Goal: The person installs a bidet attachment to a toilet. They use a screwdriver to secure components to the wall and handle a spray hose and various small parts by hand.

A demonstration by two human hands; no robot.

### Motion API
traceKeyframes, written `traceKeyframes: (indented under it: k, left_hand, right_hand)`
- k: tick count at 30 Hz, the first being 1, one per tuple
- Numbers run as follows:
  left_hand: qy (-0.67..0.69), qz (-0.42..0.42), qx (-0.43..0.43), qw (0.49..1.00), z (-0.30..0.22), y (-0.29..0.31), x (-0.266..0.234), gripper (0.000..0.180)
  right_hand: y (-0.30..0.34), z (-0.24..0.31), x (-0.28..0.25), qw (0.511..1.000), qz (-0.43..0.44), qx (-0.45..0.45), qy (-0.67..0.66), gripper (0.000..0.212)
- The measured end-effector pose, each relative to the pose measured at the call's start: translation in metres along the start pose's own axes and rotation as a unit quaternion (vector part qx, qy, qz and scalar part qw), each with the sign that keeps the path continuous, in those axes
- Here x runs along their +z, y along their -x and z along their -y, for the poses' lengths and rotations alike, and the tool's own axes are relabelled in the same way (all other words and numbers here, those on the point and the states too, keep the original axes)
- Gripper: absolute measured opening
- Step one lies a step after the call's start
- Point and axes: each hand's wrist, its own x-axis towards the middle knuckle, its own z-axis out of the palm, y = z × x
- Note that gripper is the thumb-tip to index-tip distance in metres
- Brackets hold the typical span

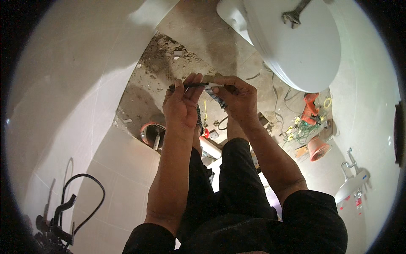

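My left hand is raised over the floor, its fingers closed around a thin, dark, rod-like piece that points to the right. Close beside it, my right hand pinches a small whitish strip or piece at the rod's right end. Whether the two pieces touch cannot be made out, and the exact kind of each is too small to tell. Below the hands are my legs in dark trousers, with dark patterned footwear partly hidden by the right hand.
A white toilet stands upper right, an adjustable wrench on its lid. Rubble covers floor at upper left. An orange power drill, tangled green wire and an orange bucket lie right. A black hose hangs lower left.
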Motion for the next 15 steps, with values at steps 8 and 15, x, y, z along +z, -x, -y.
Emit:
traceKeyframes:
  k: [8,15]
  left_hand:
    - [-0.137,0.044,-0.025,0.989,0.014,0.046,0.063,0.032]
    - [-0.201,0.014,-0.048,0.978,0.05,0.086,0.095,0.015]
  right_hand:
    - [0.046,0.035,-0.029,0.985,-0.122,-0.027,0.117,0.017]
    - [0.077,0.033,-0.064,0.964,-0.156,-0.141,0.161,0.013]
